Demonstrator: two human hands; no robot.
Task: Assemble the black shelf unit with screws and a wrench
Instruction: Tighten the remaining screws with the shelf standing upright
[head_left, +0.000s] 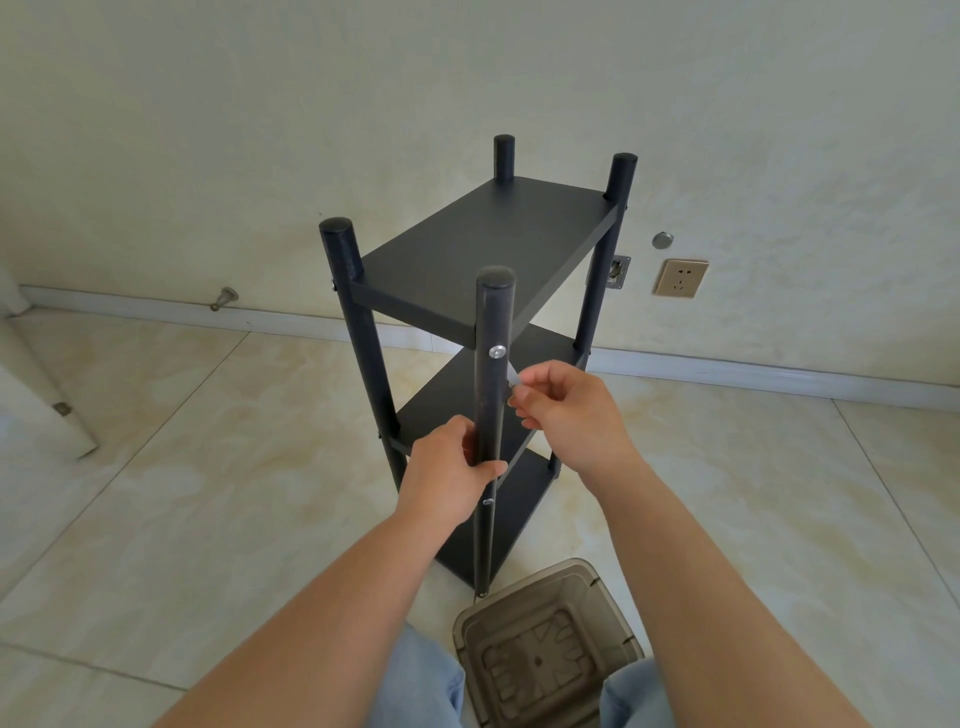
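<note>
Knees in light blue jeans (421, 680) sit at the bottom edge, with a translucent brown plastic bin (545, 649) on the tiled floor (182, 519) between them. Just beyond the bin stands the black shelf unit (483, 249), upright on the floor near the wall, its three shelves fixed between four round posts. The nearest post (491, 415) rises straight toward the camera. The left hand (447, 478) has its grip wrapped around this post at about the level of the middle shelf, thumb across the front. A small silver screw head (488, 502) shows on the post just below that hand. The right hand (566, 410) is just to the right of the post, its fingers pinching a small silver wrench (511, 375) whose tip points up toward a silver screw (497, 353) seated in the post at the top shelf's edge; the tip lies near the screw but does not reach it. Behind the unit, a white baseboard (727, 371) runs along the wall, which carries a beige socket (680, 278), a small open metal box (618, 271) and a round metal cap (662, 239). A doorstop (224, 299) juts out at the left.
</note>
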